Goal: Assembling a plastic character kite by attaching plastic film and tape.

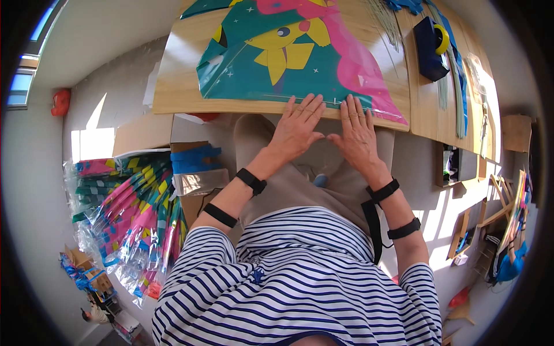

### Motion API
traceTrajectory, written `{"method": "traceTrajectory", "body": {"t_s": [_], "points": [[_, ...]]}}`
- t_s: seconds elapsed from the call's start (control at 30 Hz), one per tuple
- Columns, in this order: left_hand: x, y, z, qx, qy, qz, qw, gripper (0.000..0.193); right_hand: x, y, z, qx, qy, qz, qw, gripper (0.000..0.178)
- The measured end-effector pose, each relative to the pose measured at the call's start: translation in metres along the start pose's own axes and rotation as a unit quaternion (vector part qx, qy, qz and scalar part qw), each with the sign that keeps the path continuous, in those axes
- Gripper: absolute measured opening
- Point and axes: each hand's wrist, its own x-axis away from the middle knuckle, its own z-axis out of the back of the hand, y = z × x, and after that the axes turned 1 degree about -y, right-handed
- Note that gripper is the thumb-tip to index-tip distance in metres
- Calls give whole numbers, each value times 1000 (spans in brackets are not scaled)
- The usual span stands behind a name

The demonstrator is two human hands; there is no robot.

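A glossy teal, pink and yellow plastic sheet printed with a cartoon figure [323, 66] lay spread on the light wood-grain counter [180, 78], its lower border along the counter's near edge. Both bare hands were flat and empty of any grip, fingers extended: the left hand [297, 126] and the right hand [356, 134] rested their fingertips on that border, side by side, thumbs pointing toward each other and just apart.

Toward the counter's right side, past a seam, stood a dark blue tape dispenser [428, 55] carrying a bright yellow roll of tape [442, 39]. Thin pale-green sticks [443, 92] lay nearer the right part's near edge. Below the counter's near-left corner sat an open brown cardboard box [144, 134], beside a heap of multicoloured folded plastic sheets [130, 210].
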Motion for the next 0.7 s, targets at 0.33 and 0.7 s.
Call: {"method": "traceTrajectory", "body": {"t_s": [0.33, 0.7], "points": [[53, -68, 53, -97, -6, 88, 991, 79, 3, 1, 0, -3, -6, 5, 1000, 96], [48, -52, 72, -99, 16, 99, 990, 85, 1, -10, 4, -11, 30, 14, 999, 95]]}}
